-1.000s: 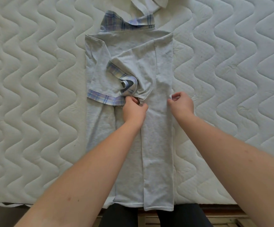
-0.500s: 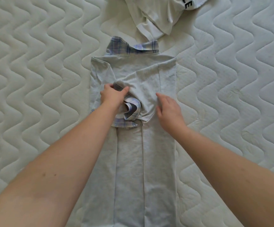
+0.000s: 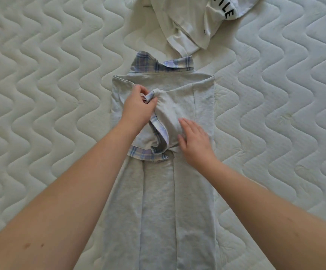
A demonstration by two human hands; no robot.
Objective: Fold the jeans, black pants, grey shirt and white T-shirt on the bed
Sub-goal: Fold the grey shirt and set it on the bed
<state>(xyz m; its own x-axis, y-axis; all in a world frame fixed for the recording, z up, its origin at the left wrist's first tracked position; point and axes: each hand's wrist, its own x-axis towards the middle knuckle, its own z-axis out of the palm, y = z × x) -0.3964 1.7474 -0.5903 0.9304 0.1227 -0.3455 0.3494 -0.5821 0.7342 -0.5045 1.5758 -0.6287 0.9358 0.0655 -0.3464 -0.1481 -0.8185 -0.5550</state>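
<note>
A crumpled white T-shirt [image 3: 185,26] lies at the top of the bed [image 3: 51,94], black block letters showing on one fold; its lower edge just touches the plaid collar [image 3: 162,64] of the grey shirt [image 3: 158,201]. At the far left edge a dark strip shows, too little to tell what it is. The bed surface is off-white quilting, stitched in wavy rows, soft and puffed. The grey shirt lies in the middle of the bed, folded into a long narrow strip running toward the viewer, its knit heathered and matte, with straight lengthwise creases. A sleeve [image 3: 170,117] with a plaid cuff bunches across its upper half. The left hand [image 3: 138,110] pinches the cuff edge between thumb and curled fingers. The right hand [image 3: 195,139] presses flat on the sleeve beside it, fingers straight and close together
</note>
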